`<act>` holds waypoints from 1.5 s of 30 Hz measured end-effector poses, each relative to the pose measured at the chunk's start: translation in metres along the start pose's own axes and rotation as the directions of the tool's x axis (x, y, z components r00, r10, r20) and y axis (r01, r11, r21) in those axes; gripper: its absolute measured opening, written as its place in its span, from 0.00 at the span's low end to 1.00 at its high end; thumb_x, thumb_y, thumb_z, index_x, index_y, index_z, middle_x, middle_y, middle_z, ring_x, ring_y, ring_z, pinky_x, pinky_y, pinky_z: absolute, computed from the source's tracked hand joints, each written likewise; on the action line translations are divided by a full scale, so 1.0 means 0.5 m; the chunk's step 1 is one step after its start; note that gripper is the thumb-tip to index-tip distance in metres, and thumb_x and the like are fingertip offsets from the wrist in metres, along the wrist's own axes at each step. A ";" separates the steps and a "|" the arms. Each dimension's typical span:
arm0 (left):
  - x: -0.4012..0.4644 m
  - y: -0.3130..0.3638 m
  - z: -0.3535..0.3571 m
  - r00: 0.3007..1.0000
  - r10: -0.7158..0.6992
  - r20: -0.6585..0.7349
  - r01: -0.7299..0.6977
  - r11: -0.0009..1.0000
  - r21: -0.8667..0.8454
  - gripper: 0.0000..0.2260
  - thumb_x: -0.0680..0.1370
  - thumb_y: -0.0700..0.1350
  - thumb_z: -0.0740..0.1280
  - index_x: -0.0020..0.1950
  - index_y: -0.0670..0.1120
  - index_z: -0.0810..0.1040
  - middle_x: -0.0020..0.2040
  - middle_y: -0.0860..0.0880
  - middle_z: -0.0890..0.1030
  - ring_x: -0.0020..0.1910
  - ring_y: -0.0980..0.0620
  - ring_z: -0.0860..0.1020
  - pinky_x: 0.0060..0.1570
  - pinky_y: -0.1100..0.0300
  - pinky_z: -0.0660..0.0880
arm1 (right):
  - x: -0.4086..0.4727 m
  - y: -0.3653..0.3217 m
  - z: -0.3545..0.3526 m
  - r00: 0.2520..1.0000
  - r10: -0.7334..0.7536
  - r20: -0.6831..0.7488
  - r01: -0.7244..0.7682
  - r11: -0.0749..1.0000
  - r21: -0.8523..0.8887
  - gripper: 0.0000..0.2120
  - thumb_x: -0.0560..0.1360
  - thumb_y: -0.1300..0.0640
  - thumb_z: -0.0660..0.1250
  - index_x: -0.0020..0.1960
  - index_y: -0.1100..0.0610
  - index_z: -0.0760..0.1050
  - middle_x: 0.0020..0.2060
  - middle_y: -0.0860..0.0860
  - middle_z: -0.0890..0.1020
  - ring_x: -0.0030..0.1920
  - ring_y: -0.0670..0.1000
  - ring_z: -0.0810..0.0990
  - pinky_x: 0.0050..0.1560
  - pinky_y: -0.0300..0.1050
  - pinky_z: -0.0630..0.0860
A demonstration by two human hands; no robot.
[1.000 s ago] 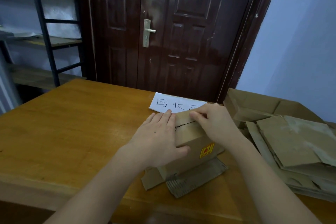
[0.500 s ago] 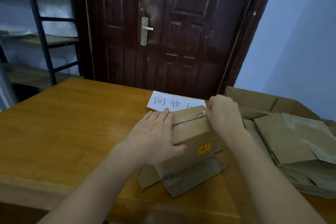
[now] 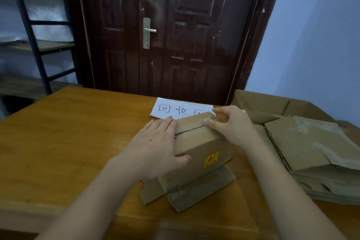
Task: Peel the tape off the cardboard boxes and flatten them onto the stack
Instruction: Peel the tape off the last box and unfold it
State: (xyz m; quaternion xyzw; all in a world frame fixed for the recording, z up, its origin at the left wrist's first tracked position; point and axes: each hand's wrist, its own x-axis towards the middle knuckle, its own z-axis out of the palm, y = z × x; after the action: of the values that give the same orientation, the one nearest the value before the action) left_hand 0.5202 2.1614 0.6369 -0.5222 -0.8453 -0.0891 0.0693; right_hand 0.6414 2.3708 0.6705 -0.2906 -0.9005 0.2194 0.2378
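Cardboard box (image 3: 196, 142) still upright and unflattened, just in front of the paper sign (image 3: 175, 110); top seam tape looks only partly lifted. Left hand (image 3: 155, 148) lies flat-fingered, bracing its side; right hand (image 3: 231, 124) picks at the far top corner. Flattened stack (image 3: 311, 150) sits right of the box.

A small brown cardboard box (image 3: 202, 142) stands on the wooden table (image 3: 68, 142), near its middle. A white paper sheet with handwriting (image 3: 175, 108) lies just behind it. The stack of flattened brown cardboard (image 3: 311, 148) lies to its right.
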 end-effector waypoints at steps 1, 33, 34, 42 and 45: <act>0.001 0.001 -0.001 1.000 -0.005 0.005 0.005 1.000 0.002 0.48 0.75 0.76 0.53 0.85 0.48 0.46 0.85 0.50 0.50 0.82 0.51 0.49 0.77 0.56 0.41 | 0.001 0.002 0.001 0.998 0.044 0.049 -0.043 0.999 -0.020 0.22 0.75 0.39 0.71 0.64 0.49 0.81 0.62 0.46 0.79 0.65 0.50 0.73 0.62 0.50 0.74; 0.133 0.032 0.011 0.997 0.017 0.071 -0.026 0.992 0.125 0.58 0.62 0.87 0.48 0.81 0.49 0.57 0.79 0.51 0.64 0.77 0.49 0.63 0.76 0.48 0.59 | -0.042 0.030 0.055 0.968 0.236 -0.082 -0.123 0.736 0.665 0.08 0.72 0.58 0.78 0.48 0.49 0.82 0.41 0.44 0.87 0.45 0.42 0.85 0.45 0.39 0.82; 0.133 0.032 0.011 0.997 0.023 0.071 -0.032 0.991 0.129 0.58 0.63 0.87 0.48 0.81 0.50 0.57 0.79 0.52 0.64 0.77 0.49 0.63 0.76 0.48 0.59 | -0.042 0.037 0.060 0.964 0.262 -0.055 -0.143 0.676 0.723 0.09 0.72 0.59 0.78 0.48 0.50 0.81 0.41 0.44 0.87 0.46 0.42 0.85 0.45 0.39 0.83; 0.132 0.038 0.002 0.996 0.029 0.081 -0.042 0.987 0.156 0.56 0.63 0.85 0.48 0.81 0.49 0.58 0.78 0.51 0.65 0.76 0.49 0.63 0.75 0.48 0.59 | -0.069 0.033 0.096 0.932 -0.085 -0.352 0.157 0.971 0.182 0.10 0.77 0.62 0.73 0.55 0.51 0.81 0.50 0.46 0.83 0.51 0.43 0.80 0.49 0.30 0.76; 0.131 0.039 0.001 0.996 0.028 0.081 -0.041 0.986 0.161 0.57 0.62 0.85 0.47 0.81 0.49 0.58 0.78 0.52 0.65 0.76 0.50 0.63 0.74 0.49 0.59 | -0.070 0.049 0.083 0.953 -0.086 -0.291 0.197 0.904 0.378 0.09 0.79 0.60 0.70 0.57 0.51 0.82 0.50 0.39 0.84 0.55 0.39 0.81 0.53 0.31 0.78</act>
State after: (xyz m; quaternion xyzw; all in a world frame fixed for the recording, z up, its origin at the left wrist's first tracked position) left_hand 0.5086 2.2271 0.6515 -0.5324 -0.8427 0.0020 0.0800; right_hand 0.6537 2.3561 0.6139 -0.1955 -0.8144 0.3407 0.4272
